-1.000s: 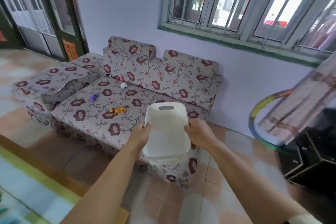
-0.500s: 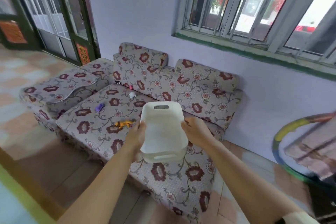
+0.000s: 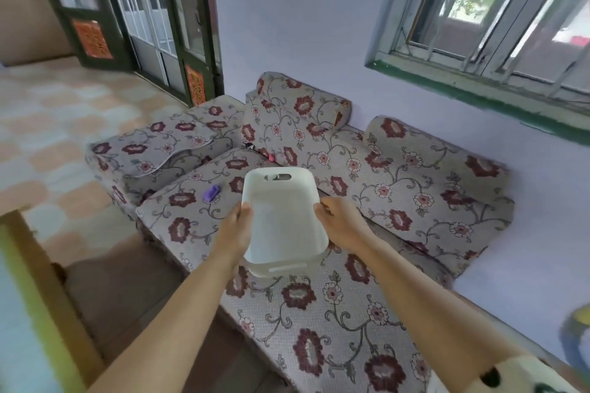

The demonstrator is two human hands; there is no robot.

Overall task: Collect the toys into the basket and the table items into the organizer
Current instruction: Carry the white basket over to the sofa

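Note:
Both of my hands hold a white plastic basket with handle slots, above the seat of a floral sofa. My left hand grips its left rim and my right hand grips its right rim. A small purple toy lies on the seat just left of the basket. A pink toy and a small dark toy sit where the seat meets the back cushion. The basket hides the seat behind it.
The sofa stands against a lilac wall under a barred window. A floral ottoman section adjoins the sofa's left end. Dark-framed glass doors stand at the back left. A green-edged mat lies on the tiled floor at left.
I have come closer to the sofa with the basket held in both hands. The yellow toy seen earlier on the seat is now out of sight behind the basket and my left hand.

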